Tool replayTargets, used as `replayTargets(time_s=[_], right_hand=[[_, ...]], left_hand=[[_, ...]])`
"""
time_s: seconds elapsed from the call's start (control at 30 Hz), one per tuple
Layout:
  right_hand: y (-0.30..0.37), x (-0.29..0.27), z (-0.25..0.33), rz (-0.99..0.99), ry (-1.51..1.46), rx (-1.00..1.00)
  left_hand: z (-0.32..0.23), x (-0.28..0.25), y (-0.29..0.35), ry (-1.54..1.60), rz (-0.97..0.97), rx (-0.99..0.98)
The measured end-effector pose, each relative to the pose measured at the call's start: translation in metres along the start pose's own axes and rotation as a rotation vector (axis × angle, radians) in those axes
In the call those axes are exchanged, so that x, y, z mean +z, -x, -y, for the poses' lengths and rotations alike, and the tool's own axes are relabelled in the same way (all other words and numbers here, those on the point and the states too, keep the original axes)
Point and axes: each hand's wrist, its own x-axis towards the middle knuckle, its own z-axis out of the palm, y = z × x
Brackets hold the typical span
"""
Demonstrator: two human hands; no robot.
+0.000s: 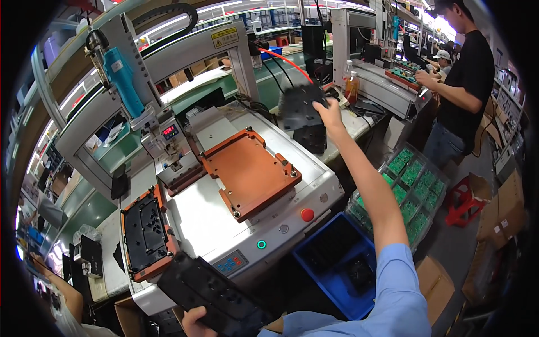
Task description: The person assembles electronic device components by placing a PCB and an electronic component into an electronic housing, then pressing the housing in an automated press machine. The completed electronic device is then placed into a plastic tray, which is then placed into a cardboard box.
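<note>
Strip lights (173,23) shine above shelving (283,27) and grey floor (441,242).

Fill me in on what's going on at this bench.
A person has a black part in each hand. The left hand grips a long black panel close to the body; the right hand, arm stretched out, holds a blurred dark panel. Another black piece sits in the left orange fixture on the machine.

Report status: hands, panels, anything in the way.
Left hand gripping near black panel. Right hand gripping far black panel, blurred. Third black panel in left orange fixture. Near panel blocks view of white machine's front corner.
</note>
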Motion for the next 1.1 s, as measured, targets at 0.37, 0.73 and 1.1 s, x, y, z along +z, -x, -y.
replayTargets(time_s=[0.37,0.73,1.1], right_hand=[[0.01,-0.016,-0.11,0.191,0.486,0.195],[0.129,-0.018,0.193,1.149,-0.224,0.238],[0.094,0.004,0.151,1.182,-0.056,0.352]], left_hand=[[-0.046,0.13,-0.101,-0.226,-0.239,-0.073],[0.008,0.153,-0.24,-0.292,0.051,-0.167],[0.046,0.161,-0.219,-1.726,0.409,0.82]])
